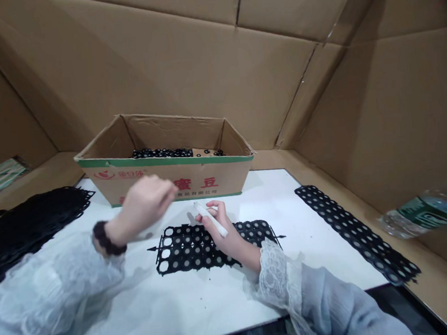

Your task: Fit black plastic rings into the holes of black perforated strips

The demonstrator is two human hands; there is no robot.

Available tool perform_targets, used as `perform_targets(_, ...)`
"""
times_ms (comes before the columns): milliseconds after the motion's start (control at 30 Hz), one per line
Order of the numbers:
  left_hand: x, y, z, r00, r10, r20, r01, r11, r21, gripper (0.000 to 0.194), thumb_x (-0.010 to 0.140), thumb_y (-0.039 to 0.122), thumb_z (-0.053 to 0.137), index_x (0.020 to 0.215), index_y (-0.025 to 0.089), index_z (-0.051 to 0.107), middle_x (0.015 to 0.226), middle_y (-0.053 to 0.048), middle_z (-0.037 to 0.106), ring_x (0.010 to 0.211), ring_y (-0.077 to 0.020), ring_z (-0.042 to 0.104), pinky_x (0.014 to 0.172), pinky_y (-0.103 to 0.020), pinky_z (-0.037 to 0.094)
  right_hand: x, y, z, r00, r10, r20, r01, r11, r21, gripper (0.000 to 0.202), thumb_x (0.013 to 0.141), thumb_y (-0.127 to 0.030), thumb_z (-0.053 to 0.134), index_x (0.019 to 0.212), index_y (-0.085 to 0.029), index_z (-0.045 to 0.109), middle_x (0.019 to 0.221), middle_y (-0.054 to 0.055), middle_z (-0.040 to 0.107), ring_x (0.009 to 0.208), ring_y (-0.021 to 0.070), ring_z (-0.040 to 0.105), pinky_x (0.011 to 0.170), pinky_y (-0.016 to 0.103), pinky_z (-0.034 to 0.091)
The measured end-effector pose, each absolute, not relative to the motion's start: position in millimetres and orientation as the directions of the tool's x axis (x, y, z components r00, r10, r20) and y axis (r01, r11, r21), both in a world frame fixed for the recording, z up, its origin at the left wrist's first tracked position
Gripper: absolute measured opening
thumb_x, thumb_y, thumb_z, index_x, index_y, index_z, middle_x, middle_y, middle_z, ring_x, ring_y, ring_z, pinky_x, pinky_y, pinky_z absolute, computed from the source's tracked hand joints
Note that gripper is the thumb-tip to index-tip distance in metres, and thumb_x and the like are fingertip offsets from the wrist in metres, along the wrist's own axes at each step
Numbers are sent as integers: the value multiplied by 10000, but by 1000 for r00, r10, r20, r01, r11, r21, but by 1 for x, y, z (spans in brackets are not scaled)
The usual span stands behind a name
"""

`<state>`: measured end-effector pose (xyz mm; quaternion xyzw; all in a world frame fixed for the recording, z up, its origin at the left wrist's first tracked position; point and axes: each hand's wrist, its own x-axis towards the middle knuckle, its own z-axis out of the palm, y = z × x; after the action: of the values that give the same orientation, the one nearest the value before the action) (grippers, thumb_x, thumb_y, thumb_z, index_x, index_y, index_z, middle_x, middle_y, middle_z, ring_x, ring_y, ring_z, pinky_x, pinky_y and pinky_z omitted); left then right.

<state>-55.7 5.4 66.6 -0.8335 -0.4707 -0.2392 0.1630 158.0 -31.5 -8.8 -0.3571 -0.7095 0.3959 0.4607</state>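
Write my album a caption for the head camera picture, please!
Right hand holding a white pen-like tool above a black ring sheet, left hand raised, cardboard box behind.

Black sheet of joined rings [196, 258], flat on white board [162, 315], leftmost holes open, slim white tool [214, 222] slanting in right hand [225, 230]

Box [169, 180] ctr of frame, at back of board [155, 321]; rings [162, 153] in it. Mat [194, 254] on board, in front of box. Pile [27, 223] at L edge of frame. Strip [356, 233] along board's R side; bottle [429, 213] R of strip, nr frame's R edge.
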Motion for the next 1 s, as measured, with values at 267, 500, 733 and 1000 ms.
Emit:
perform_targets(267, -49, -49, 2, 450, 862, 232, 826, -501, 258, 183, 848, 272, 464, 903, 170, 606, 953, -106, 615, 900, -256, 556, 786, -376, 432, 157, -25, 1, -342, 932, 123, -3, 130, -991, 163, 739, -287, 588, 826, -188, 493, 717, 4, 645, 698, 143, 627, 705, 306, 490)
perform_targets(500, -50, -37, 6, 297, 955, 6, 567, -181, 804, 229, 800, 387, 509, 850, 171, 565, 779, -28, 629, 725, -191, 578, 651, -295, 444, 152, -22, -4, -295, 944, 145, 163, 199, -966, 190, 721, -323, 597, 681, -180, 478, 710, -9, 599, 625, 109, 539, 601, 251, 439)
perform_targets(733, -51, -32, 4, 286, 956, -64, 471, -82, 879, 328, 758, 449, 563, 862, 142, 615, 833, -60, 658, 797, -221, 590, 719, -311, 435, 152, -23, -5, -433, 892, 132, 333, 294, -896, 330, 842, -346, 467, 569, -174, 537, 595, -5, 570, 631, 129, 530, 651, 267, 416)
perform_targets(1000, -49, -40, 16, 346, 910, -229, 334, 109, 936, 340, 772, 455, 554, 876, 135, 597, 814, -41, 619, 758, -191, 551, 692, -288, 406, 148, -25, -12, -318, 940, 122, 308, 225, -925, 333, 855, -347, 401, 572, -185, 468, 551, -19, 482, 546, 112, 452, 550, 239, 358)
